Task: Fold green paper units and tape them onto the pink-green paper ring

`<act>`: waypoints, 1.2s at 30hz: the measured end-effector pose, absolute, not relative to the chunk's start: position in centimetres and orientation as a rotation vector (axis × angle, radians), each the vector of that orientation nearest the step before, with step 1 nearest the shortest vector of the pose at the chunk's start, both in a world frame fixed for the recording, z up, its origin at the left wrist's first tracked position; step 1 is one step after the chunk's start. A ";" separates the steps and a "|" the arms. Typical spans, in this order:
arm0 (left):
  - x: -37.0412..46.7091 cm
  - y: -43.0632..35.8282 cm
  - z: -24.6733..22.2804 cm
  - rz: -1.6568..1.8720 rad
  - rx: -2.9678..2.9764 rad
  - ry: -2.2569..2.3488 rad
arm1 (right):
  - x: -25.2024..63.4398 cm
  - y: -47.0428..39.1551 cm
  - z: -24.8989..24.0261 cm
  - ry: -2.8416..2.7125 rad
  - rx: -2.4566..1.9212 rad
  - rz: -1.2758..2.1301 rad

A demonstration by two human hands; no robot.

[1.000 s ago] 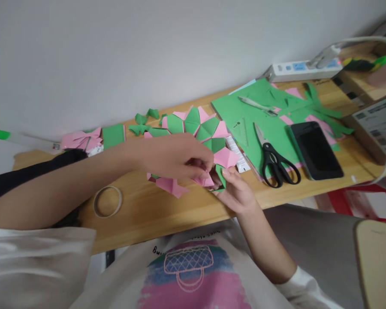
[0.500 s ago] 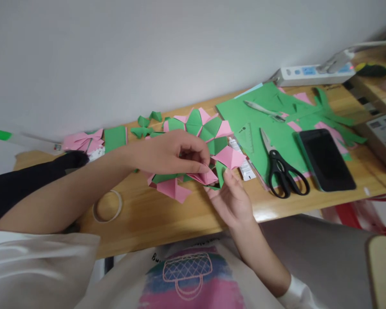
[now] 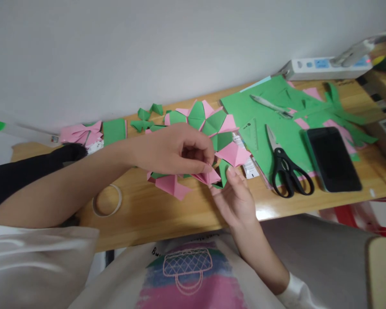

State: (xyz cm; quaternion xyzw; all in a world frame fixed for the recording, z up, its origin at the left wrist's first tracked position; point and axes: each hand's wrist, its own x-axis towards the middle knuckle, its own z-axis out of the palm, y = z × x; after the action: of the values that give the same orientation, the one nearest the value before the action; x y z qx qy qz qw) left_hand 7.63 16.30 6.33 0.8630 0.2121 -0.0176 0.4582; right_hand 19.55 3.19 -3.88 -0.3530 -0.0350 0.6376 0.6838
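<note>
A ring of folded pink and green paper pieces, an origami wreath [image 3: 197,115], lies at the middle of the table, partly behind my left hand. My left hand [image 3: 180,150] reaches over it and pinches a folded pink paper piece [image 3: 211,176] between thumb and fingers. From below, my right hand [image 3: 236,199] grips a green folded paper piece [image 3: 224,171] with the thumb in front. The pink and green pieces meet at the wreath's near right side. How they join is hidden by my fingers.
Black-handled scissors [image 3: 286,167], a phone [image 3: 334,159], a pen [image 3: 270,105] and a set square [image 3: 250,134] lie on or by green sheets [image 3: 234,103]. A glue tube [image 3: 251,167] and a tape roll [image 3: 107,201] are nearby. A power strip [image 3: 324,68] stands at the back right.
The view has shifted slightly, so things on the right appear further right. Both hands keep their grip on the paper pieces, with hardly any movement against the wreath.
</note>
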 end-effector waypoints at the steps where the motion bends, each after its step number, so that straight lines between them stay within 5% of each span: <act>1: 7.6 16.3 6.3 -0.043 2.127 0.521 | 19.5 3.2 -3.9 -0.070 -0.790 1.430; 36: 8.0 15.8 7.1 -0.084 2.284 0.534 | 19.5 3.3 -4.0 -0.095 -0.766 1.387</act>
State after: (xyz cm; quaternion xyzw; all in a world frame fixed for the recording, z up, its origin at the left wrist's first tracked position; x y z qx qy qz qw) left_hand 7.99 15.79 7.08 0.8973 0.2098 -0.0331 0.3869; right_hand 19.50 3.30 -3.95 -0.3439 -0.0429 0.6229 0.7013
